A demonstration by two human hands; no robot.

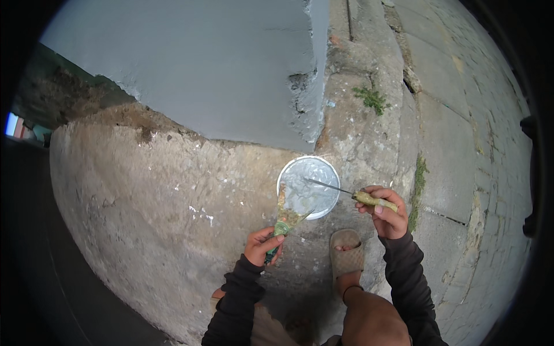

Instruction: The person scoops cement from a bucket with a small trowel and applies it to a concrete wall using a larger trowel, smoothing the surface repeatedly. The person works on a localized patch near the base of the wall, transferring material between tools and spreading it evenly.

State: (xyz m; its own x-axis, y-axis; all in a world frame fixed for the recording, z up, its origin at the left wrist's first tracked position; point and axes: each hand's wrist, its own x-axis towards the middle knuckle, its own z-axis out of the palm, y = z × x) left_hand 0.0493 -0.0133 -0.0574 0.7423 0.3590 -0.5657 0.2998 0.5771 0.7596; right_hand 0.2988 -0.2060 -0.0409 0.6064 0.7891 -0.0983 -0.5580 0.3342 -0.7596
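Observation:
A round white tub (336,173) on the concrete holds wet grey filler (311,173). My left hand (261,247) is closed round the green handle of a putty knife (288,217). Its wide, stained blade reaches over the tub's near left rim, with filler at its front edge. From the right, my right hand (388,212) grips the yellowish handle of a thin-bladed tool (333,187). That blade shows nearly edge-on, so its width cannot be made out. Its tip is at the filler in the middle of the tub.
Ahead stands a grey-coated wall (202,63) with a chipped corner edge (300,98) just beyond the tub. Weeds (371,99) grow from the rough concrete ground (156,196). My sandalled foot (347,256) is close to the tub. Paving (447,144) runs along the right.

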